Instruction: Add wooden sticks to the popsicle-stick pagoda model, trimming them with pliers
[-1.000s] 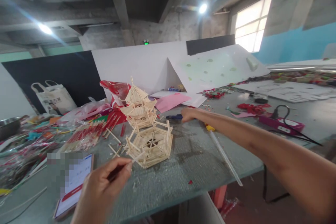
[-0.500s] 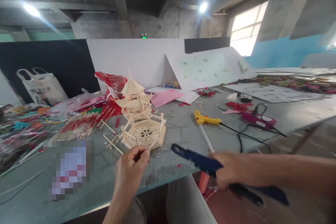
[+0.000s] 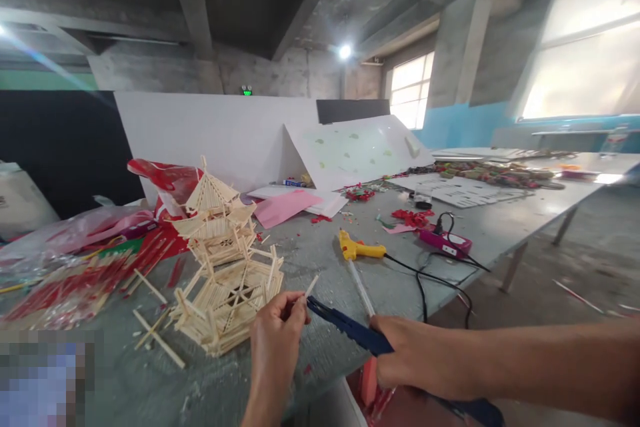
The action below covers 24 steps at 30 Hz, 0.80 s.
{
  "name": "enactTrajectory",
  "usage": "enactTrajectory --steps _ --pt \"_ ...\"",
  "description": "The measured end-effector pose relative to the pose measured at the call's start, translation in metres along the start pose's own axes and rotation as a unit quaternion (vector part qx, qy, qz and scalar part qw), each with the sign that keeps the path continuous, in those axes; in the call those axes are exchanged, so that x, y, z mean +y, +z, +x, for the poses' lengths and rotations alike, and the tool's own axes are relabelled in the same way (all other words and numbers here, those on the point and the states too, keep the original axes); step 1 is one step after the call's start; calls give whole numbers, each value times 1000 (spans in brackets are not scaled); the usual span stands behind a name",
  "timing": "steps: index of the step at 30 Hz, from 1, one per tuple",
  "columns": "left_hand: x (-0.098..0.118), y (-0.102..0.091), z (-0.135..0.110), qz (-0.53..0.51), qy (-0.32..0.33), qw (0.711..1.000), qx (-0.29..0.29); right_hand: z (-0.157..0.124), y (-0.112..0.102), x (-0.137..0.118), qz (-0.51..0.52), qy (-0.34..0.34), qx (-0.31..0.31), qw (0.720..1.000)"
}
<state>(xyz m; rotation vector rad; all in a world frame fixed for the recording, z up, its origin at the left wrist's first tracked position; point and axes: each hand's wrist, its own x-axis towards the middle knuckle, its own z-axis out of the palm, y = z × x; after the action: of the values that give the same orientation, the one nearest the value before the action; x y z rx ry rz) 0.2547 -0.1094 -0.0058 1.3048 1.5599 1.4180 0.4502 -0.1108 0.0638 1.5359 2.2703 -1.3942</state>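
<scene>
My left hand [image 3: 277, 337] is closed in a pinch on a short thin wooden stick [image 3: 313, 285], whose pale end pokes up past the fingertips. My right hand [image 3: 407, 353] grips dark blue shears [image 3: 347, 327]; their tip meets the stick at my left fingertips, and their handles run below the hand. Just left of my left hand stands a pagoda-like stick model [image 3: 235, 287], with a pointed roof at the back and an open hexagonal frame in front. A yellow glue gun [image 3: 363, 249] lies beyond my right hand, a whitish glue stick [image 3: 361, 287] reaching from it toward that hand.
Loose sticks [image 3: 159, 337] and bagged red-and-wood sticks [image 3: 100, 273] lie left. A pink power strip [image 3: 445, 240] with black cables sits right, near the table edge. Pink paper [image 3: 287, 205], red scraps [image 3: 413, 217] and a leaning white board [image 3: 360, 153] are farther back.
The view has turned right. My left hand has moved away from the model's front edge, and the shears' tip has come up to the stick in its fingers.
</scene>
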Motion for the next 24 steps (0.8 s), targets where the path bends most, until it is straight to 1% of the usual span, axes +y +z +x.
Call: enactTrajectory --steps 4,7,10,15,16,21,24 --pt "-1 4 2 -20 -16 1000 11 9 -3 4 -11 17 3 1000" --pt "-3 3 3 -22 -22 999 14 14 -5 3 -16 7 16 1000" --pt "-5 1 4 -21 -27 999 9 15 -6 -1 -25 6 3 1000" --pt "-4 1 4 -31 -23 999 20 12 -8 -9 -28 -51 4 998" --pt "-3 1 4 -36 -21 999 24 12 -8 -10 -29 -54 4 998" --pt "0 0 2 -52 -1 998 39 17 -4 -13 -37 -6 20 999" --pt "0 -1 1 -42 13 998 49 21 -2 -9 -25 10 9 1000"
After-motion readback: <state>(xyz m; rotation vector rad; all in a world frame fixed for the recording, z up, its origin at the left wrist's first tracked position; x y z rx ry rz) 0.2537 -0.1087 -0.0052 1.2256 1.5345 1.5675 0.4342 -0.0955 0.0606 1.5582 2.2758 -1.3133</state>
